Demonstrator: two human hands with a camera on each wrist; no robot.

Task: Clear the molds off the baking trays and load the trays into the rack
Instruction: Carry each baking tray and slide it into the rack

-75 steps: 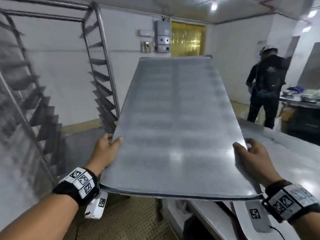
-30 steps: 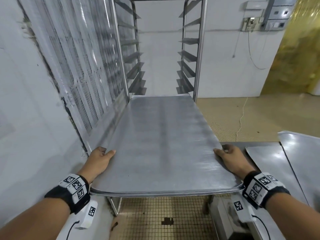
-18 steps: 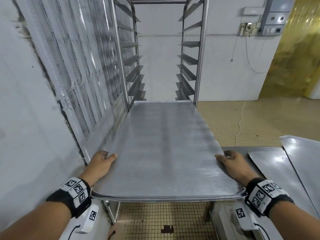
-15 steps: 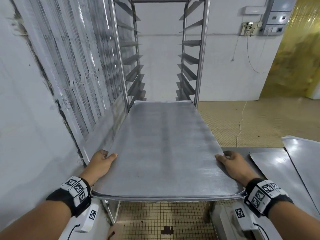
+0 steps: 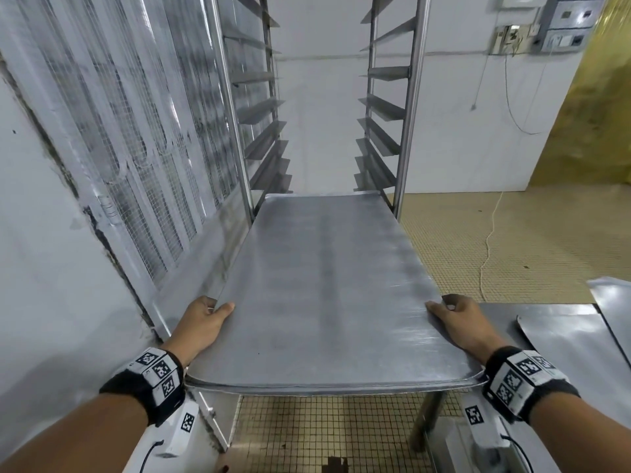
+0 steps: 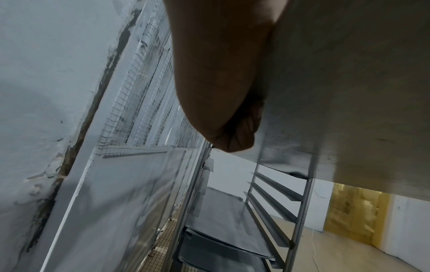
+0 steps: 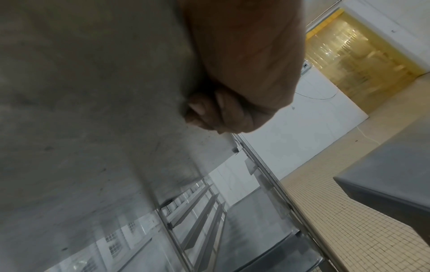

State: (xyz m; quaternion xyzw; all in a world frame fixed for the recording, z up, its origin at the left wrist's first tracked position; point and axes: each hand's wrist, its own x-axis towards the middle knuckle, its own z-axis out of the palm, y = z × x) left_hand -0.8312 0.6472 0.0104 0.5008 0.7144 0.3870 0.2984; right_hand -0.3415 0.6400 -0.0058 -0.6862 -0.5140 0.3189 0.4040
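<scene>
In a white-walled room with a tan tiled floor [image 5: 478, 240] and a steel surface [image 5: 560, 339] at lower right, the left hand [image 5: 201, 324] and right hand [image 5: 461, 320] grip the baking tray [image 5: 327, 288] at centre frame, fingers [image 6: 242, 128] curled beneath, its far end between the rack [image 5: 408, 107] posts.

Legible text: none in any view.
Only machine-readable marks noted: black-and-white square fiducial tags on the left wristband [image 5: 157, 369] at lower left of the head view, on the right wristband [image 5: 522, 377] at lower right, and one each on the white camera units [image 5: 187, 422] beneath the wrists. Wall boxes [image 5: 566, 23] at upper right carry no readable lettering.
</scene>
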